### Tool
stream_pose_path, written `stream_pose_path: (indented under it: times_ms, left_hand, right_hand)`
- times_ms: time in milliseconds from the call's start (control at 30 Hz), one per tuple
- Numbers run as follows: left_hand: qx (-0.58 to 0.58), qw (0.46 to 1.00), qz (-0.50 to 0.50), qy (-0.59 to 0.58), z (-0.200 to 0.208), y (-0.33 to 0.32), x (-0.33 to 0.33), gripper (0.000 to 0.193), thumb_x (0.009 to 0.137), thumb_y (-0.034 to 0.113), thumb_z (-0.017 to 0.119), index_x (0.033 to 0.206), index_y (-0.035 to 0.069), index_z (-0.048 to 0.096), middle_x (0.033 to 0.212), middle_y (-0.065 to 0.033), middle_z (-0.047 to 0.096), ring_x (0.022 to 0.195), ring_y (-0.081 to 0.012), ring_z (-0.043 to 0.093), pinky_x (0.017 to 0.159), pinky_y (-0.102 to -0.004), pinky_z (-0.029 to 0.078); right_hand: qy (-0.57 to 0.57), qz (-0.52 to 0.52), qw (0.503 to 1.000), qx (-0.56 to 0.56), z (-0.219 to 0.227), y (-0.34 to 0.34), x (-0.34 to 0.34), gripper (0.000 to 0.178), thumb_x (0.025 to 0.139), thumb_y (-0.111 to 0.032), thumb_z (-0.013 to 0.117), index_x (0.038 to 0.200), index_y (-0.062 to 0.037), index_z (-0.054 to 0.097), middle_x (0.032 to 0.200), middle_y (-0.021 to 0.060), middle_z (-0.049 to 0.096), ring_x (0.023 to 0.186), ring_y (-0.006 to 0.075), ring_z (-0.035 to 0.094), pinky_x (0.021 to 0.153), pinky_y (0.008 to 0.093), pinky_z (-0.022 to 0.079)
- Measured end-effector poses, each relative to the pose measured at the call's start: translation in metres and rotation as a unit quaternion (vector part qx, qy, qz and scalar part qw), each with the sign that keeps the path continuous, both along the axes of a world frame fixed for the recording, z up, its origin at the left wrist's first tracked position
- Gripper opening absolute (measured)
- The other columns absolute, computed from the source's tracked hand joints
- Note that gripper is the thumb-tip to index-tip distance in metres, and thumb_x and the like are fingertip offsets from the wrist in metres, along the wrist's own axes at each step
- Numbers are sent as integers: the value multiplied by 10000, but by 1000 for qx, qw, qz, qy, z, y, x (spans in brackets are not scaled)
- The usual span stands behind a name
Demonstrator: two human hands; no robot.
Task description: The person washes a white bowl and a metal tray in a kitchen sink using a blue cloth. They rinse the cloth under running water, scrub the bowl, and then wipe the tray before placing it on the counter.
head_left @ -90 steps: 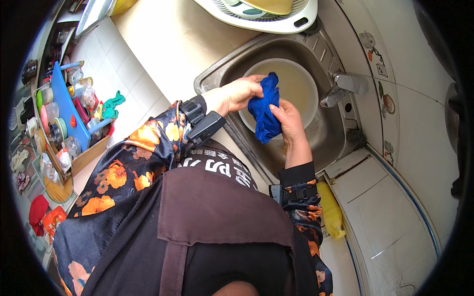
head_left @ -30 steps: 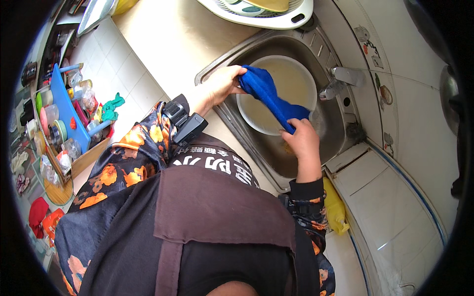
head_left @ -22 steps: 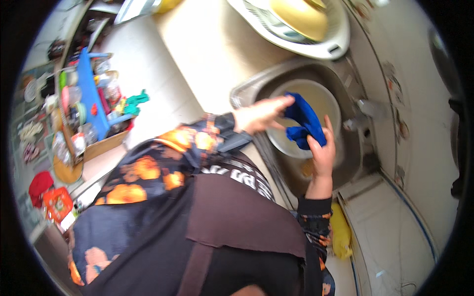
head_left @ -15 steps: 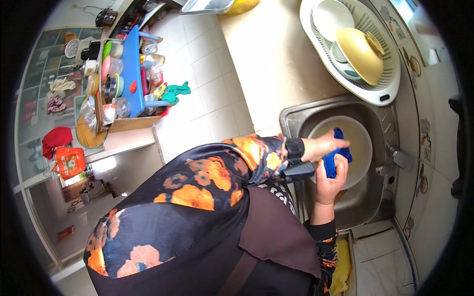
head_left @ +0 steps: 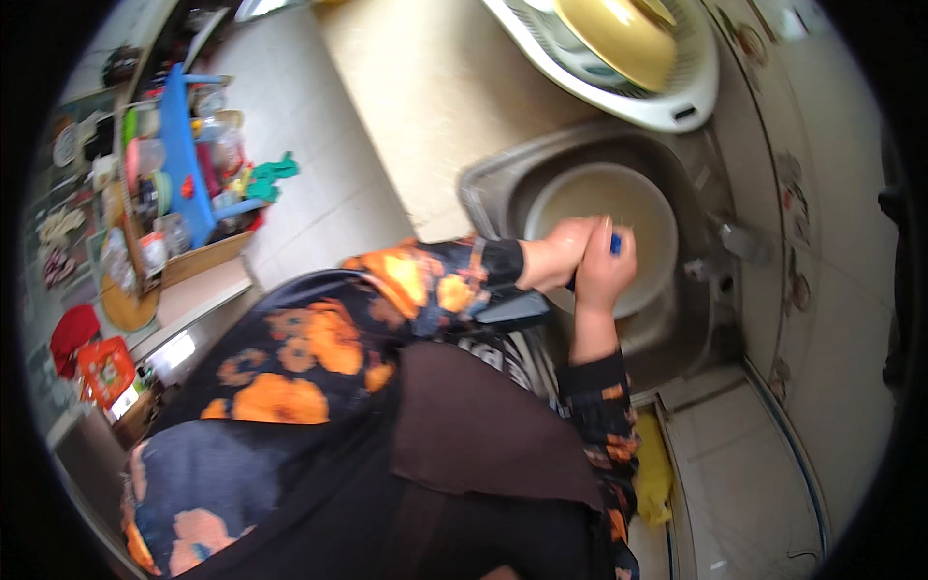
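Note:
Both hands are pressed together around a bunched blue cloth (head_left: 616, 245), and only small bits of it show between the fingers. My left hand (head_left: 555, 253) is closed on the cloth from the left. Against it, my right hand (head_left: 606, 269) wraps the cloth with curled fingers. They are held above the near part of a white basin (head_left: 665, 208) of cloudy water. The basin sits inside a stainless steel sink (head_left: 503, 184).
A faucet (head_left: 742, 242) stands at the sink's right side, by the tiled wall. Beyond the sink, a white dish rack (head_left: 677, 116) holds a yellow bowl (head_left: 623, 39) on the beige counter (head_left: 416, 87). To the left, a blue stool (head_left: 188, 164) stands among containers.
My hands have come together and the blue cloth, spread between them before, is now squeezed into a bunch. The whole view has shifted, with the sink appearing farther left and higher.

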State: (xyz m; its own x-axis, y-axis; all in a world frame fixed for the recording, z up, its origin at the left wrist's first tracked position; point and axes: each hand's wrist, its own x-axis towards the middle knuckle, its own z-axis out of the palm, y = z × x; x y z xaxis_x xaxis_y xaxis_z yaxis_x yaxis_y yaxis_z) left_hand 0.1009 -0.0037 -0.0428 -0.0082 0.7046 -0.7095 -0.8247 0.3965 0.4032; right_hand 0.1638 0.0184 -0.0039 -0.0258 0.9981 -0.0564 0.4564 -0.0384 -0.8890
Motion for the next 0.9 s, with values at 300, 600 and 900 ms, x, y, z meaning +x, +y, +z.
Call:
stream_pose_path:
  times_ms: [300,600,900]
  left_hand:
    - [183,860,-168,446,-24,-6,-31,254,973,253,472,1016,67,639,906,-99,643,830,-232,618,716,-411,496]
    - [-165,968,-145,121,-17,31,-43,512,952,429,563,1313,69,517,1242,-109,598,1138,-226,553,944,-438,460]
    - [-131,889,-334,285,-56,10,-35,708,842,191,656,1473,42,371,1304,-203,577,1172,-300,559,900,-372,488]
  right_hand:
    - [14,69,996,59,7,-26,-15,189,832,-155,708,762,-44,572,726,165,575,694,337,583,665,428,473]
    - [-149,-96,968,-177,-123,28,95,384,900,-330,643,1034,30,657,1053,271,658,1003,414,626,875,463,477]
    - [-343,286,864,-233,-98,1,60,504,763,-210,744,1208,-40,581,1137,191,651,1056,394,616,907,471,490]
